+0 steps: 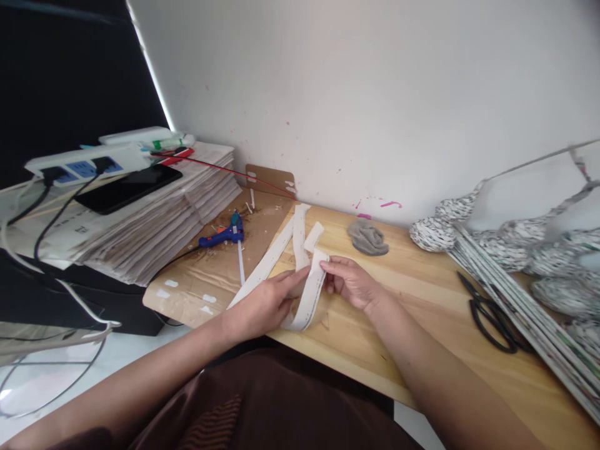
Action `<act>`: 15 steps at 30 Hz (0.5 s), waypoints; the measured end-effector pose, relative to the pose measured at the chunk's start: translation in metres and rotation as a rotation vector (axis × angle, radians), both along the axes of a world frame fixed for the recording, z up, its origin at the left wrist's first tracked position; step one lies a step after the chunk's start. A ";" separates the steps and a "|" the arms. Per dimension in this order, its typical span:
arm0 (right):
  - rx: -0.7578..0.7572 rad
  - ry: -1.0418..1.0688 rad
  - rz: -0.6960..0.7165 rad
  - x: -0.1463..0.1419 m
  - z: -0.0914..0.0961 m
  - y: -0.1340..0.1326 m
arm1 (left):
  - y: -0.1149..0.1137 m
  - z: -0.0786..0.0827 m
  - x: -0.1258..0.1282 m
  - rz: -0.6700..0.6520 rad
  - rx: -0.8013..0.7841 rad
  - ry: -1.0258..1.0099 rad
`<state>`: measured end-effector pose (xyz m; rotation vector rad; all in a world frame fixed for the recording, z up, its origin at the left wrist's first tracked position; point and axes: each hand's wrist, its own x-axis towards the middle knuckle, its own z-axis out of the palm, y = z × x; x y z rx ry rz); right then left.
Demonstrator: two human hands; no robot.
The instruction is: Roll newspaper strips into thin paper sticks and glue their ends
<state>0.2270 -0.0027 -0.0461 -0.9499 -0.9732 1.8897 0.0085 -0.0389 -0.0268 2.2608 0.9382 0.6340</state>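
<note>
A long off-white strip (pixel 315 284), with fine dark marks along its edge, curves in a loop between my hands above the wooden table. I cannot tell if it is paper or cloth. My right hand (pixel 352 282) pinches its upper end between thumb and fingers. Fingers of my left hand (pixel 267 305) close on the same strip on the other side of the loop, and part of it is hidden behind them. Other lengths of off-white strip (pixel 276 251) run across the table's left side and pass behind my left hand; whether they all join is unclear.
A blue glue gun (pixel 222 236) lies on cardboard (pixel 187 297) to the left. Stacked paper (pixel 187 215) carries a phone (pixel 131 187) and a power strip (pixel 89 164). A grey cloth (pixel 368 237) lies behind my hands. Black scissors (pixel 490 319), paper rods (pixel 525 312) and woven pieces (pixel 434 232) occupy the right.
</note>
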 end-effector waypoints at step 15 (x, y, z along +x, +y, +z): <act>-0.076 0.204 -0.596 0.021 0.007 0.022 | -0.014 0.018 -0.046 -0.135 -0.600 -0.005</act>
